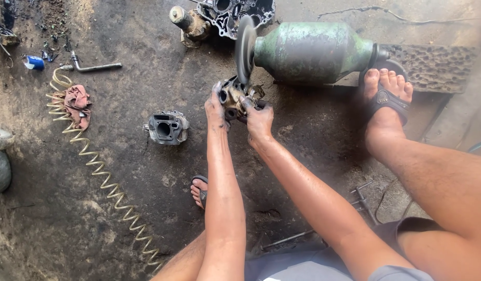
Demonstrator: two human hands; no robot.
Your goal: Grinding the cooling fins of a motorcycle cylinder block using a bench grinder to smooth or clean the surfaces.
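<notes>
A dirty metal engine part (235, 95) is gripped from both sides by my left hand (216, 106) and my right hand (258, 118). Its top is pressed against the spinning wire wheel (245, 48) of a green bench grinder motor (313, 51) lying on the ground. My right foot (387, 99), in a sandal, rests on the rough block (438, 65) at the motor's far end. Only the toes of my left foot (199, 190) show below my left forearm.
A grey engine cylinder (167, 127) sits on the dirt floor to the left. A coiled air hose (102, 179) runs past a red rag (76, 105). An L-shaped wrench (92, 66) and an engine case (232, 13) lie further back. Metal rods (362, 200) lie near my knee.
</notes>
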